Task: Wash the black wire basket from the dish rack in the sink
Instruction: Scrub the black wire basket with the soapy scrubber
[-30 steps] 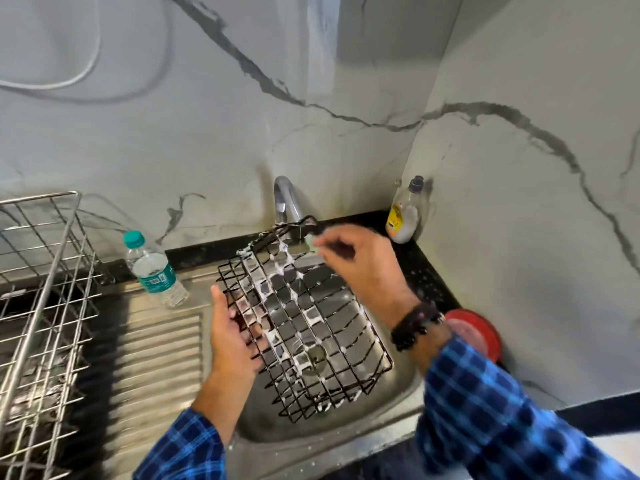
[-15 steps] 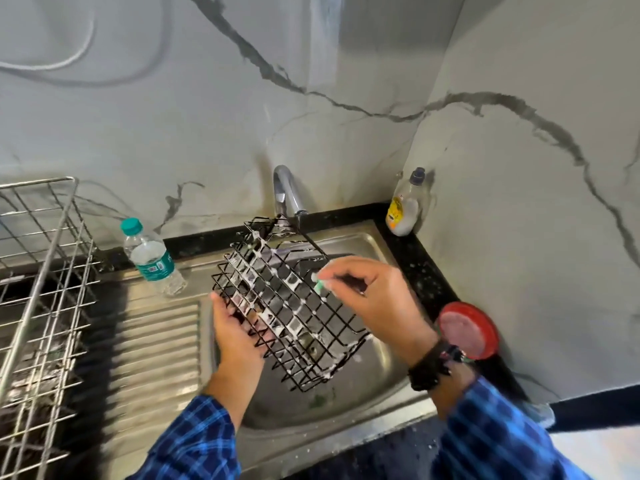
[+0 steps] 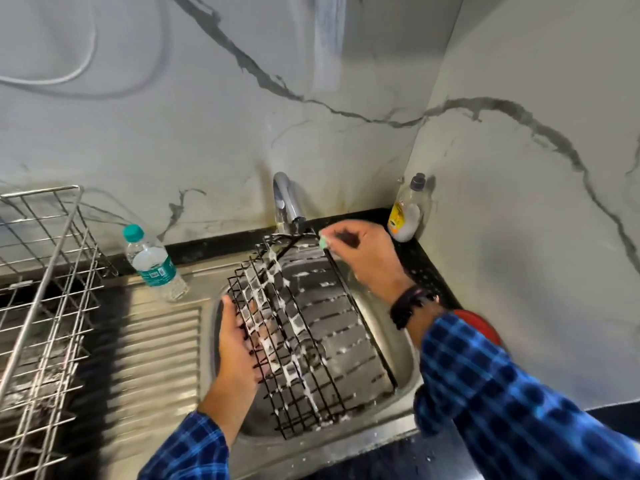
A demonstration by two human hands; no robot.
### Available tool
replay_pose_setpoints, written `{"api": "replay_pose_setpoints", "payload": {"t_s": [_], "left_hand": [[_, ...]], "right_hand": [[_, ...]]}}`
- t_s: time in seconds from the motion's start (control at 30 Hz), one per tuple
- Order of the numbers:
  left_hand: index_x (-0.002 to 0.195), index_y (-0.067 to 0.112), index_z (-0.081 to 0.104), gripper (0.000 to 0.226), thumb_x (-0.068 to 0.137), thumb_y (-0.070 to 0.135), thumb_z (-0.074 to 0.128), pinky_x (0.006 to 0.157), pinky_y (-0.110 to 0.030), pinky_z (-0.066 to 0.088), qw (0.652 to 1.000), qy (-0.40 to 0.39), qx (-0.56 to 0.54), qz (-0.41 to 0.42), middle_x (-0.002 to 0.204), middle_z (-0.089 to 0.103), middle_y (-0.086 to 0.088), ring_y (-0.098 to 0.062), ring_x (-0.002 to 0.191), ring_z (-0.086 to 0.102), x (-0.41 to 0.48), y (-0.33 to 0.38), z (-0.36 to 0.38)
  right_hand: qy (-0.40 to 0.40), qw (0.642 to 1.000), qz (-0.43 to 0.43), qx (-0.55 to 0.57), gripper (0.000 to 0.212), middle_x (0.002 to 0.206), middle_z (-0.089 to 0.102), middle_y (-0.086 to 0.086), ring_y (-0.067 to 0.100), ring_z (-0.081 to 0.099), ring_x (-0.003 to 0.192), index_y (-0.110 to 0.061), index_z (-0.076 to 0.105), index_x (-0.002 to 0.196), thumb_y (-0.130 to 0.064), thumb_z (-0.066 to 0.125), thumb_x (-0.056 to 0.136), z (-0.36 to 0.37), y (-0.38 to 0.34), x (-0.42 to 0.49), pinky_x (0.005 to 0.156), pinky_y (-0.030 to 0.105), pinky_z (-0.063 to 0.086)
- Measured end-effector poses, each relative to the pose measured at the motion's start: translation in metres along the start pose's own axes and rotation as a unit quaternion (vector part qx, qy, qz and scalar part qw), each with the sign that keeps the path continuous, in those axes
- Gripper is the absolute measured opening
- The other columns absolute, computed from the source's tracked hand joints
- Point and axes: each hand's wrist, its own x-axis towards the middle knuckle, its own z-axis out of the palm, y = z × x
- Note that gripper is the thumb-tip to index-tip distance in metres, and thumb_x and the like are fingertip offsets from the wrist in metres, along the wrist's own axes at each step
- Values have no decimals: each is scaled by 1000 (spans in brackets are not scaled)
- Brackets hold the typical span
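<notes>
The black wire basket [image 3: 311, 344], streaked with white soap foam, lies tilted over the steel sink [image 3: 403, 348]. My left hand [image 3: 239, 344] grips its left side wall. My right hand [image 3: 363, 258] pinches a small green scrubber [image 3: 323, 242] against the basket's far top rim, just below the chrome faucet [image 3: 285, 199]. The silver dish rack [image 3: 45, 306] stands at the far left. Part of the sink bowl is hidden behind the basket.
A water bottle with a teal cap [image 3: 152, 263] stands on the ribbed drainboard [image 3: 156, 362]. A dish-soap bottle [image 3: 407, 211] sits in the back right corner. A red round lid [image 3: 479, 329] lies right of the sink, half hidden by my sleeve. Marble walls enclose the back and right.
The basket has turned and dropped flatter over the sink. My right hand moved from the basket's middle up to its far rim near the faucet. The left hand kept its hold.
</notes>
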Motion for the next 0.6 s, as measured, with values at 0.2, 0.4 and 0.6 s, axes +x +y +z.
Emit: {"api": "replay_pose_setpoints", "payload": {"t_s": [0.2, 0.4, 0.6], "left_hand": [[107, 35, 57, 43, 95, 70, 34, 67, -25, 57, 998, 8, 51, -22, 76, 71, 14, -2, 66, 68, -17, 4, 11], [68, 30, 67, 57, 87, 77, 40, 32, -18, 42, 1000, 1, -1, -24, 45, 61, 11, -2, 34, 57, -2, -4, 9], [142, 24, 51, 60, 101, 64, 33, 67, -29, 40, 991, 119, -66, -3, 94, 59, 8, -11, 79, 55, 0, -13, 26]], "right_hand": [[-57, 997, -37, -33, 14, 101, 75, -10, 1, 70, 91, -24, 76, 102, -18, 74, 90, -2, -12, 26, 82, 20, 57], [16, 989, -130, -70, 15, 104, 73, -11, 4, 69, 100, -17, 78, 101, -9, 75, 89, -22, 25, -36, 91, 25, 56], [-87, 989, -116, -41, 36, 94, 76, -14, 8, 72, 93, -20, 79, 82, 14, 69, 82, -45, 75, -82, 84, 32, 59]]}}
